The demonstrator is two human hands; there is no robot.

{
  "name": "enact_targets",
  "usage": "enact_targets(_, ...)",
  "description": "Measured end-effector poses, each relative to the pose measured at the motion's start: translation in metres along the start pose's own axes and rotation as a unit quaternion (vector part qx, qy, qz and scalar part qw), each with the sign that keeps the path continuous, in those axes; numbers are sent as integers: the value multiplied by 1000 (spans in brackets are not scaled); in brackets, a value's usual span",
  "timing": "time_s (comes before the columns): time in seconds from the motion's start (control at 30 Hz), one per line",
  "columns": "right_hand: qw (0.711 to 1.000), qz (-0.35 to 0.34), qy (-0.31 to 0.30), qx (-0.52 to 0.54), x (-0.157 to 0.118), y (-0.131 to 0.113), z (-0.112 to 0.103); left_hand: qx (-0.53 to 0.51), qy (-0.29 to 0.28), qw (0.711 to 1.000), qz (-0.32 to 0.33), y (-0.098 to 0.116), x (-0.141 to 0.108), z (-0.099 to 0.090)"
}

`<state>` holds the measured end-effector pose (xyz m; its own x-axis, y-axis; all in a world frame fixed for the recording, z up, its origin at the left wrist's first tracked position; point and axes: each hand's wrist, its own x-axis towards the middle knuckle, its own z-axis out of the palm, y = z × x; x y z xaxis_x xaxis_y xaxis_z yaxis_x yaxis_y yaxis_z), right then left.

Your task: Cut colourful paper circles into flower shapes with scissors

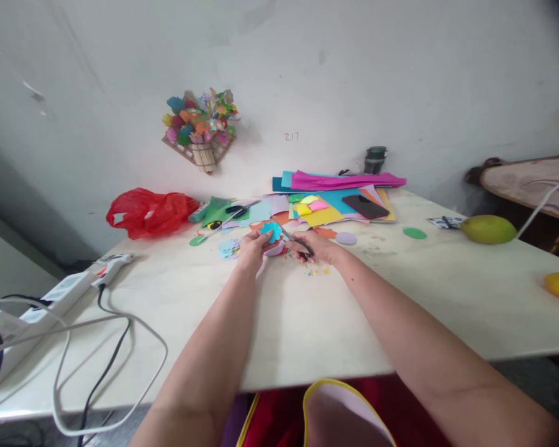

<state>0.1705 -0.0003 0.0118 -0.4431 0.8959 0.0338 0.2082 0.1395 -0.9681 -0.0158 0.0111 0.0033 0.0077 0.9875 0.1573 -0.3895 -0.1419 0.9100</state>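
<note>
My left hand (253, 248) pinches a blue paper flower (271, 232) with a scalloped edge, held just above the table. My right hand (320, 246) is closed around the dark handles of a pair of scissors (289, 236), whose blades point up and left, close beside the flower's right edge. Whether the blades touch the paper I cannot tell. Around my hands lie a lilac paper oval (346, 238), an orange paper piece (325, 233) and light blue cut pieces (228, 248). Small paper scraps (317, 272) are scattered below my right hand.
Stacked coloured paper (345, 202) lies at the back with a dark phone (365, 207) on it. A second pair of scissors (235, 211) is to the left, near a red plastic bag (149, 212). Power strips (60, 304) with cables occupy the left; a green-yellow fruit (488, 230) sits right.
</note>
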Motion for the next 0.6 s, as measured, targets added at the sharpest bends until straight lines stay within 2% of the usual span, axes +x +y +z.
enact_targets(0.33, 1000, 6, -22, -12, -6, -9, -4, 14, -26, 1000, -11, 5, -1, -2)
enact_targets(0.6, 999, 37, -37, -10, -13, -19, -6, 30, -39, 999, -12, 5, 2, -6)
